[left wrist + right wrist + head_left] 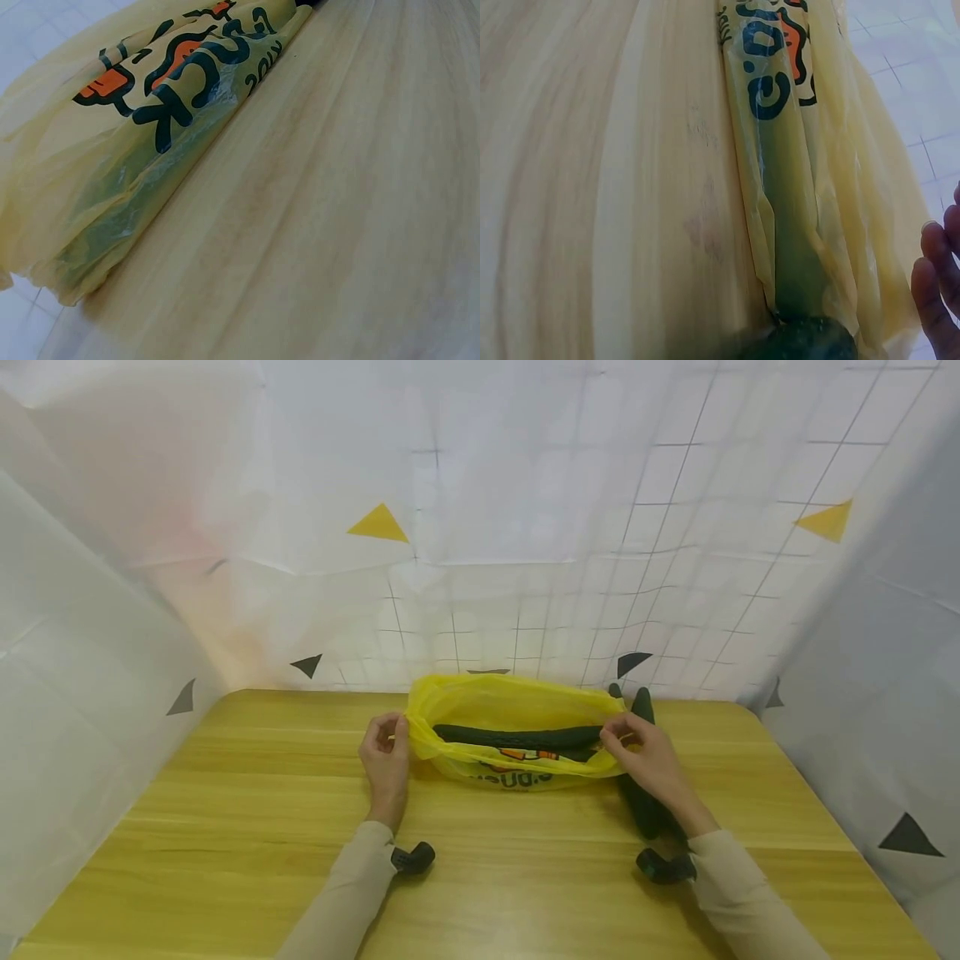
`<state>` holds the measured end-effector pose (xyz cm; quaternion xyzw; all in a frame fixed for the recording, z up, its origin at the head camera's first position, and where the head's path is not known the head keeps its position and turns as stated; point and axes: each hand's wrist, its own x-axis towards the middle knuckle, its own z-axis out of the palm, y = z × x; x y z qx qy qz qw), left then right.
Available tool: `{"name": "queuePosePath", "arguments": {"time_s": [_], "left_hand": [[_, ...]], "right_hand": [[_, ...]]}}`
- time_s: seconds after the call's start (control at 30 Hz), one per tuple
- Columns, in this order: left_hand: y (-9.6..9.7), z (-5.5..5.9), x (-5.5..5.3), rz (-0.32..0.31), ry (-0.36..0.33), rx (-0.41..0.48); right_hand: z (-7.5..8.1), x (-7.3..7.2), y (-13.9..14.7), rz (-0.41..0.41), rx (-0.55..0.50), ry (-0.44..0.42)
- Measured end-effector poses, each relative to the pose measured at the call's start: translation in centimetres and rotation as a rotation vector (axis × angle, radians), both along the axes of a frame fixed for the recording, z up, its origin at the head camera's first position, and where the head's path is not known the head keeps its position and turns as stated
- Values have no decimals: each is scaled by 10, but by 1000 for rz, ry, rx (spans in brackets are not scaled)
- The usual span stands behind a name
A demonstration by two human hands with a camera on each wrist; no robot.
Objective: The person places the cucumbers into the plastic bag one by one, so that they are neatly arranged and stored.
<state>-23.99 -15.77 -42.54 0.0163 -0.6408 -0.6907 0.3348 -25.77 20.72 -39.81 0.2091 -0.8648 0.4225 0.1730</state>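
A yellow plastic bag [517,693] lies on its side with its mouth spread wide, printed with dark letters and orange shapes. Inside it rests a long dark green cucumber [517,737], with part of another below. My left hand [386,764] pinches the bag's left rim. At the right rim, my right hand [648,756] pinches the plastic close to the cucumber's end; in the right wrist view only some fingers [934,285] show at the edge. Green shows through the bag's wall [112,210] in the left wrist view.
More cucumbers [641,806] lie outside the bag on the right, partly under my right forearm and hand. The wooden table [247,827] ends at a white sheet wall [487,610] with grid lines and triangles. Black wrist devices [412,858] sit by both cuffs.
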Motion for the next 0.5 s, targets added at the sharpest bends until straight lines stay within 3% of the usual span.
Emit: {"name": "queuePosePath", "arguments": {"time_s": [0.17,0.4,0.5], "left_hand": [[1,1,0,4,3,-1],[1,2,1,1,-20,1],[0,2,1,-2,-23,4]], "right_hand": [[-3,1,9,-17,-20,-3],[25,24,3,-34,-6,-26],[25,24,6,-56,-21,-22]]}}
